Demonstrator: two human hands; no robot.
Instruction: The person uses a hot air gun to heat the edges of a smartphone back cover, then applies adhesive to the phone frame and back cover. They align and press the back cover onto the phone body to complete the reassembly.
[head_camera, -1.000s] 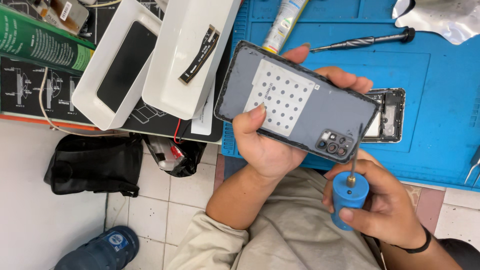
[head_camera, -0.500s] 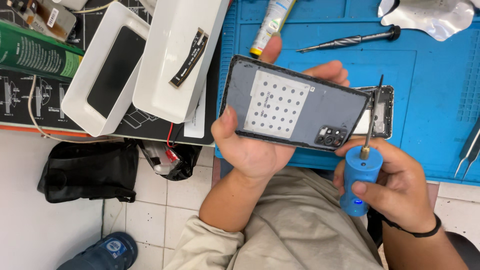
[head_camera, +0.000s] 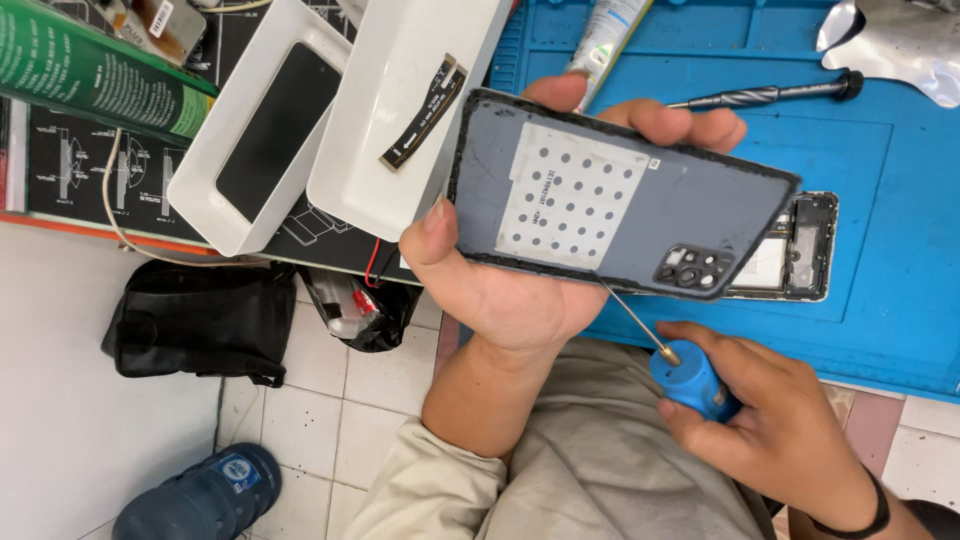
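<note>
Left hand (head_camera: 500, 290): fingers clamped around a grey phone back cover (head_camera: 610, 200), inner face up, thumb on its near edge, fingertips over the far edge. Right hand (head_camera: 780, 420): fingers closed on a blue-handled screwdriver (head_camera: 688, 378), its shaft running up under the cover's near edge. Beyond the fingertips: opened phone body (head_camera: 800, 255) on the blue mat (head_camera: 900, 300); second screwdriver (head_camera: 770, 95); two white trays (head_camera: 400, 120) leftward on the table.

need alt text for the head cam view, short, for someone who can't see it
Seen from above, the left hand holds a grey phone back cover, inner side up, while the right hand grips a blue-handled tool whose thin metal shaft reaches the cover's lower edge. Beyond lie a blue work mat with an opened phone and two white trays.
</note>
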